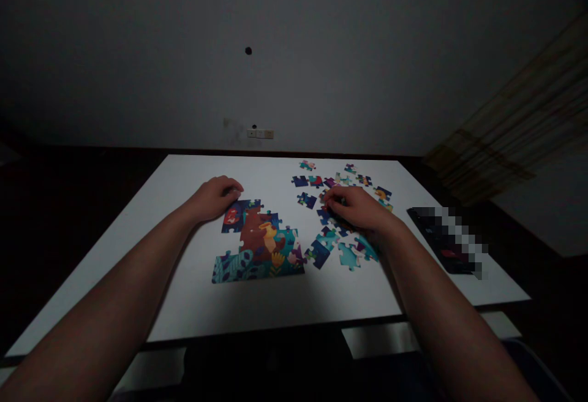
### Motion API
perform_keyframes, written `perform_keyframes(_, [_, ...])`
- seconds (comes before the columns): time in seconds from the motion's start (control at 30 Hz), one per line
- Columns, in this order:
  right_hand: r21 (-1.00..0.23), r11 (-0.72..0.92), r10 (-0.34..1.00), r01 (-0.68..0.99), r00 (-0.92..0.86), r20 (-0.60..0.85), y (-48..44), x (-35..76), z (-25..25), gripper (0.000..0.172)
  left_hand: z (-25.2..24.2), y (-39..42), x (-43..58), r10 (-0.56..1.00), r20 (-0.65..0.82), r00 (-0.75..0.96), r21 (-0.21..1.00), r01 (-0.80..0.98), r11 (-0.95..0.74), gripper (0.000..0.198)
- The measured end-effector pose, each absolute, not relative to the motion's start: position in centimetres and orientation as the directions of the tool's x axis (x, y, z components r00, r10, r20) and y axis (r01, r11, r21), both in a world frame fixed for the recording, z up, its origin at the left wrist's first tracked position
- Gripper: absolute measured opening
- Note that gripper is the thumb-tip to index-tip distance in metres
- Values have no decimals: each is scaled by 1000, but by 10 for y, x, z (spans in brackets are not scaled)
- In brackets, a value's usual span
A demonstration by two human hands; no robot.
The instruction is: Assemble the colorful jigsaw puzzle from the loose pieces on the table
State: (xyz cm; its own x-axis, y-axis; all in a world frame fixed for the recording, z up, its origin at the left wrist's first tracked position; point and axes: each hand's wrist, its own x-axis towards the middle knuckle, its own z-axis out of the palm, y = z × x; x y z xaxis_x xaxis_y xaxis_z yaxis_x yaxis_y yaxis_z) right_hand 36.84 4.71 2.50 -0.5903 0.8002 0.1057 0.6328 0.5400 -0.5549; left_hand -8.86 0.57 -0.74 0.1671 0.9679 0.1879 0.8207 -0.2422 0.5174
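Step in hand: the right hand point(351, 207) seems to be sorting or picking among the loose pieces point(318, 254), judging by its place over the pile.
Left hand: the left hand point(215, 198) is resting by the upper-left corner of the joined section point(257, 233), its fingers loosely curling, thumb apart from forefinger, apparently holding nothing.
Right-hand grip: its fingers are curling downward; whether they are pinching a piece, I cannot tell.
Joined section: it is lying flat left of the pile, showing a brown animal and leaves, with a notch on its left side and a stepped upper right.
Next move: it is probably calling for matching one piece's colour and tabs to an open edge.
Desk: the white desk point(197, 307) is also carrying a dark flat object point(429, 236) at right, partly pixelated.
Room: a plain grey wall point(321, 53) is rising behind, bearing sockets point(260, 134); a striped curtain point(487, 126) is hanging at right, in dim light.
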Motion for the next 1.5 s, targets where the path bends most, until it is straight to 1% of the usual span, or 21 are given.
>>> perform_keyframes(0.1, [-505,573,797,646,-582,160,49,365,23,19,-8,6,-89,969,185,162,511,827,-235,42])
perform_keyframes(0.2, [-399,632,772,665,-586,245,50,358,20,20,-7,5,-89,971,178,160,503,833,-229,41])
perform_keyframes(0.3, [-315,668,744,674,-597,300,48,348,14,29,-6,5,-88,969,183,166,512,825,-239,41])
perform_keyframes(0.37, [-269,669,741,693,-600,300,46,342,10,37,-6,5,-88,970,184,159,518,823,-233,40])
perform_keyframes(0.43, [-227,666,743,710,-608,279,44,338,8,40,-6,4,-87,972,179,151,518,826,-223,40])
perform_keyframes(0.5, [-202,675,736,709,-628,253,43,335,7,36,-6,4,-87,973,174,151,520,825,-221,40])
perform_keyframes(0.57, [-204,691,722,693,-649,240,43,334,8,30,-6,4,-88,973,175,151,526,821,-222,40])
perform_keyframes(0.67, [-245,712,702,658,-674,228,45,333,10,22,-6,4,-88,973,175,150,531,818,-221,42])
perform_keyframes(0.77, [-301,723,687,622,-693,219,45,333,11,18,-5,4,-89,974,167,151,536,815,-218,42])
perform_keyframes(0.83, [-337,715,693,613,-688,216,45,333,11,19,-5,4,-89,975,166,149,541,812,-216,41])
perform_keyframes(1.0, [-436,652,746,620,-628,221,41,333,12,28,-4,4,-89,972,173,157,529,818,-226,41])
perform_keyframes(1.1, [-510,617,769,600,-596,229,42,338,17,19,-4,4,-89,972,175,160,520,823,-229,41])
perform_keyframes(1.17, [-555,580,806,596,-522,281,44,343,21,16,-5,4,-89,972,175,155,517,826,-225,43])
perform_keyframes(1.27, [-609,514,857,604,-331,394,49,351,25,19,-5,4,-89,973,173,151,516,828,-220,45])
perform_keyframes(1.33, [-656,483,873,580,-257,414,51,353,25,20,-5,4,-88,973,170,154,514,829,-221,46])
perform_keyframes(1.4, [-719,456,890,524,-269,369,51,350,21,21,-3,4,-87,973,164,162,512,829,-224,48])
perform_keyframes(1.5, [-782,420,892,460,-368,263,48,340,15,21,-1,3,-86,974,152,166,510,831,-222,50])
